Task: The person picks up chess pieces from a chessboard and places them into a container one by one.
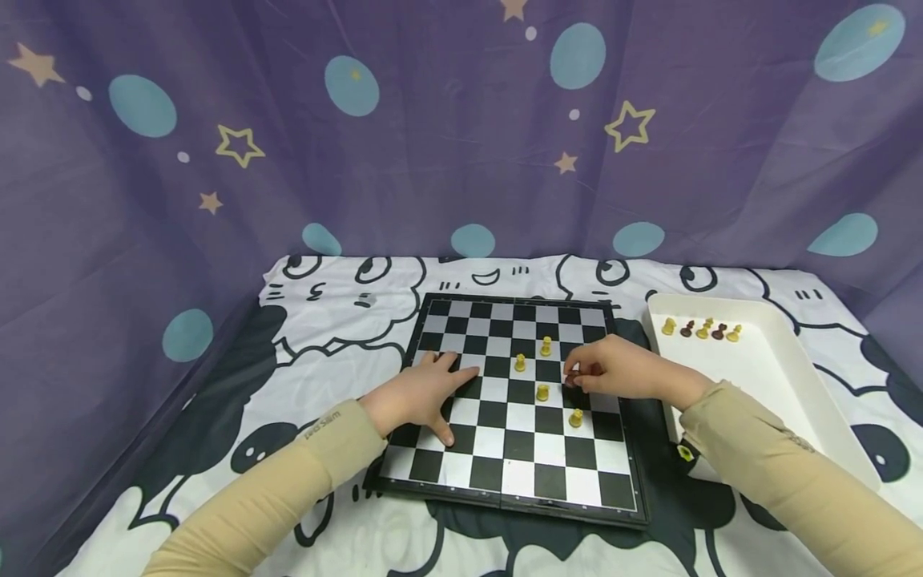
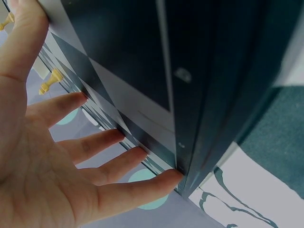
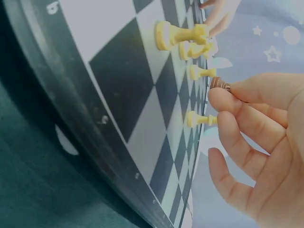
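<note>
A black-and-white chessboard (image 1: 519, 440) lies on the patterned cloth. My left hand (image 1: 421, 394) rests on its left side with fingers spread; in the left wrist view the fingertips (image 2: 172, 176) touch the squares and border. My right hand (image 1: 613, 369) is over the right side of the board. Between thumb and index finger it pinches a dark brown chess piece (image 3: 218, 83), whose top is hidden by the fingers. Several yellow chess pieces stand upright around the board's middle and right, among them a rook (image 1: 546, 346) and another piece (image 1: 575, 417) nearer the front.
To the right of the board sits a white tray (image 1: 771, 385). Along its far end is a row of yellow and brown pieces (image 1: 703, 329). A small black-and-yellow item (image 1: 685, 453) shows beside my right sleeve. Behind everything hangs a purple curtain (image 1: 461, 160).
</note>
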A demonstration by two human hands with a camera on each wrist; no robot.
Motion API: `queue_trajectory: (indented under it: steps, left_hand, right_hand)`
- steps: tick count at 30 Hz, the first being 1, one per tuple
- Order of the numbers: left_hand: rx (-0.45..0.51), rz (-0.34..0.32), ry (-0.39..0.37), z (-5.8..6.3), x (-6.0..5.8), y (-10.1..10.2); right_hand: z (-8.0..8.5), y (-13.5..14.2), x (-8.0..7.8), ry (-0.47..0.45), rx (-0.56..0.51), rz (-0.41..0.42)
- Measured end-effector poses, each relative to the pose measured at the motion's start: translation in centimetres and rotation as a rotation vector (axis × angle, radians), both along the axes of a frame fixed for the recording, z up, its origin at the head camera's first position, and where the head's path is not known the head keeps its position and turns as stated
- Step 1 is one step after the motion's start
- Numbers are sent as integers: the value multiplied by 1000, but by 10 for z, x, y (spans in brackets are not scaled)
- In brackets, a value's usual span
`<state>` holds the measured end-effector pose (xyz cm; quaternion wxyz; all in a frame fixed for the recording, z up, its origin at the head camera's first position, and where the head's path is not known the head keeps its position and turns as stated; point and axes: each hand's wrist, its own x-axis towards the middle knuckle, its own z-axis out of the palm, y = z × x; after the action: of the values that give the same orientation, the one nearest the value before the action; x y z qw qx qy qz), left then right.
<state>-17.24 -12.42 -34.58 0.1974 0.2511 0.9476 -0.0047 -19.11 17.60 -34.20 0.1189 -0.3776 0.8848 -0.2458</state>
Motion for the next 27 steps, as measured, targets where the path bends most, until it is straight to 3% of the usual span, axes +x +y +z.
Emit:
queue_trajectory:
  steps: [11,21,27]
  left_hand:
    - [5,9,8,2,1,0]
    - [5,20,1,2,2,0]
    - [2,23,6,2,4,1]
  right_hand:
    - [11,8,1,34,-35,-73]
    - [14,19,4,-2,-76,-160]
    - [17,29,7,35,-91,-204]
